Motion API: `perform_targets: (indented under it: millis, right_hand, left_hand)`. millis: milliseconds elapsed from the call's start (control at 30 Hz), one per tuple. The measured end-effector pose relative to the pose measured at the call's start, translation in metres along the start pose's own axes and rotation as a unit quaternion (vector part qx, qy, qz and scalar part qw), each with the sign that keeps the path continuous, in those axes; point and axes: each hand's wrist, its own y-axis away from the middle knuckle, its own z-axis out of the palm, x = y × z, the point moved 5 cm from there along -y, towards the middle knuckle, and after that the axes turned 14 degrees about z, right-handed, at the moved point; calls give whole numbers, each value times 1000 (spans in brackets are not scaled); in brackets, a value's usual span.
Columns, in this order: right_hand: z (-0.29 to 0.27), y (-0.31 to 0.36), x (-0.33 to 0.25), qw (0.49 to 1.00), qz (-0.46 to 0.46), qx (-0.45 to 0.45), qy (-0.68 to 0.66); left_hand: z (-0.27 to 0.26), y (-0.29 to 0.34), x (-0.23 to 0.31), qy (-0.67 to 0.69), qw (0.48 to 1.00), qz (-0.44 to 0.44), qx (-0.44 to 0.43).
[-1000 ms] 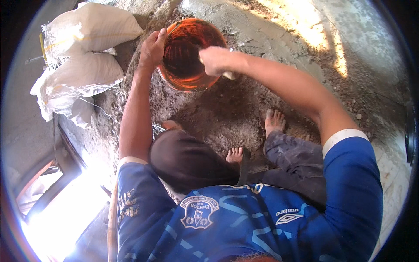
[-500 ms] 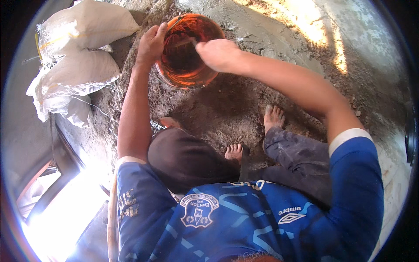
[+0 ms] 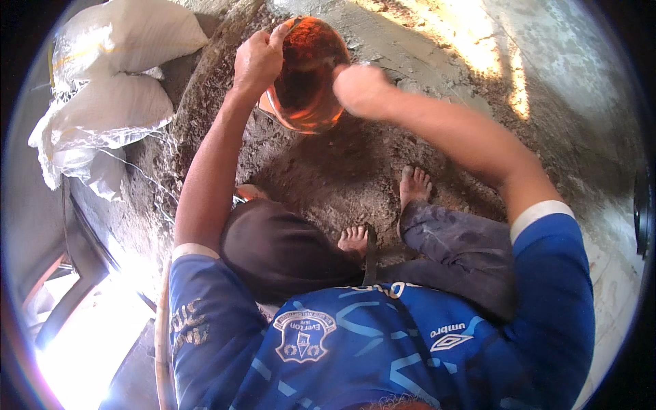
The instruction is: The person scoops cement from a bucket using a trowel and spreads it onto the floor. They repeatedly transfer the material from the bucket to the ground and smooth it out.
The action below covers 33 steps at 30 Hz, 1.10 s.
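Observation:
An orange bucket (image 3: 301,121) with a dark, smeared inside is tilted above the rough ground ahead of me. My left hand (image 3: 260,61) grips its left rim, fingers over the edge and the thumb along the top. My right hand (image 3: 364,91) is closed in a fist at the bucket's right side, slightly blurred. A small greyish bit shows at its knuckles, on the bucket side, but what the fist holds is hidden. Dark residue coats the bucket's inside wall, and its bottom is too dim to read.
Two white woven sacks (image 3: 123,109) lean at the left beside the dirt. Wet grey mortar (image 3: 396,55) spreads beyond the bucket, with a sunlit strip at the far right. My bare feet (image 3: 415,184) stand on the soil close by. A pale pole (image 3: 164,328) runs along my left side.
My right fist has moved right, from over the bucket's mouth to its right side. My left hand has shifted a little right along the rim, and the bucket has turned and tilted more.

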Motion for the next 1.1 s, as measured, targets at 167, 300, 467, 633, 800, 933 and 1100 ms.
perform_targets:
  millis: [167,300,467,633,800,933,1100]
  right_hand:
    - [19,17,-38,993,-97,-70,-10]
    - [-40,1,-21,997,-60,-26,-49]
    - [-31,-25,-32,992,37,-31,115]
    - [-7,-6,-37,995,13,-69,73]
    - [19,0,-37,993,3,-114,-13]
    - [28,4,-44,987,-72,-128,-70]
    - [48,4,-56,975,-140,-162,-58]
  left_hand:
    - [18,1,-8,-62,998,-24,-22]
    - [7,12,-14,-13,998,-42,-45]
    - [4,21,-25,-6,1000,-9,-29]
    - [-6,43,-38,42,999,-20,-21]
    - [-2,63,-41,133,990,-37,-5]
    - [-1,66,-54,142,989,-46,19]
    - [2,63,-49,156,986,-55,21]
